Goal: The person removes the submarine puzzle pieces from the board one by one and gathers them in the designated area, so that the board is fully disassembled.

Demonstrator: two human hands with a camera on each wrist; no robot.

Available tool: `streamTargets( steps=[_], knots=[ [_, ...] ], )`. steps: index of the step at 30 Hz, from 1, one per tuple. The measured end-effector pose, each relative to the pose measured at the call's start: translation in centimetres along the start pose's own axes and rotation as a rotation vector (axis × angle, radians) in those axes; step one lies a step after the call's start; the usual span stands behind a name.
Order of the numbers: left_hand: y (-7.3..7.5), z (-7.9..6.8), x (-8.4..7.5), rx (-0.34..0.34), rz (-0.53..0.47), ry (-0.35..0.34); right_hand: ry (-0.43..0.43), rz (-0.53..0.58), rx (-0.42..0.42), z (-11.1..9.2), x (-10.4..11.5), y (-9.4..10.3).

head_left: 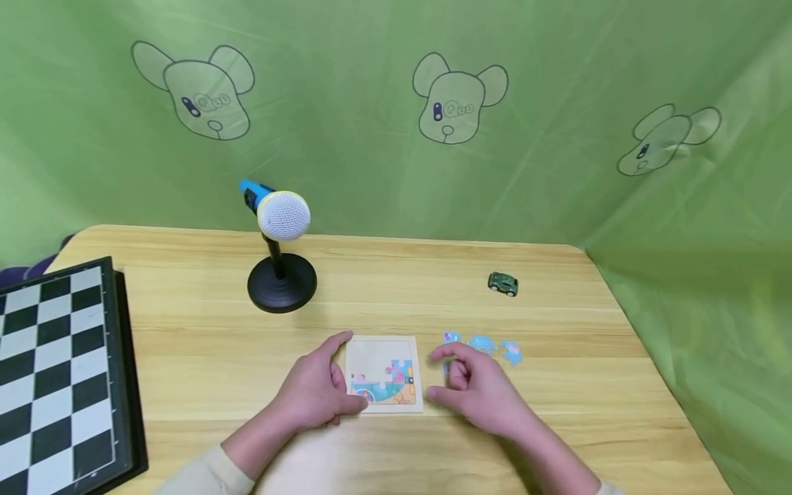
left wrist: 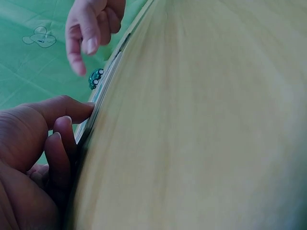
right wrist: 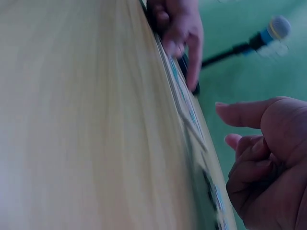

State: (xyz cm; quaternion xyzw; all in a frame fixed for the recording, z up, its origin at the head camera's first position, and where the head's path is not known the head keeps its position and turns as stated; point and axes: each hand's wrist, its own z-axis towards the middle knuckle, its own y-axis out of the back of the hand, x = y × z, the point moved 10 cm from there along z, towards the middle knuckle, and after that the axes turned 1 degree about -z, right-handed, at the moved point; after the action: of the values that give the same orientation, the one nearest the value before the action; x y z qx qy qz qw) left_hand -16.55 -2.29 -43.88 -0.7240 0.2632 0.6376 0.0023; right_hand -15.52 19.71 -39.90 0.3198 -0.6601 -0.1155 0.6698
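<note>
At the near edge, my left sleeve [head_left: 207, 474]; on the left, a chessboard [head_left: 62, 378]. Beyond, my left hand [head_left: 309, 395] holds the jigsaw tray [head_left: 419, 375] by its left side, thumb on the lower-left corner and index finger at the upper-left; whether any finger lies beneath, I cannot tell. The tray lies flat on the wooden table [head_left: 204, 344] between my hands, its fitted pieces [head_left: 390, 392] along the bottom and partway up the right. My right hand [head_left: 485, 395], apart from the tray, has thumb and index finger parted, the others curled, with nothing visible between them. I judge steady, light pressure on the border best, so the tray cannot slide nor the seated pieces lift; thin pieces suit a pinch by their edges. Past my right fingers lie loose pieces [head_left: 481, 344]. Farther: a green toy car [head_left: 504, 284], a microphone [head_left: 283, 216] on its stand [head_left: 281, 289], and the green curtain [head_left: 346, 137].
</note>
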Motion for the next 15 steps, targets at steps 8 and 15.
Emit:
streamTargets(
  steps=[8,15],
  knots=[
    [-0.2,0.1,-0.2,0.002,0.002,-0.005,-0.073,-0.087,0.018,1.3,1.5,-3.1],
    [0.0,0.1,-0.1,0.000,0.014,0.001,-0.097,-0.144,0.023,2.2,1.4,-4.1]
  ],
)
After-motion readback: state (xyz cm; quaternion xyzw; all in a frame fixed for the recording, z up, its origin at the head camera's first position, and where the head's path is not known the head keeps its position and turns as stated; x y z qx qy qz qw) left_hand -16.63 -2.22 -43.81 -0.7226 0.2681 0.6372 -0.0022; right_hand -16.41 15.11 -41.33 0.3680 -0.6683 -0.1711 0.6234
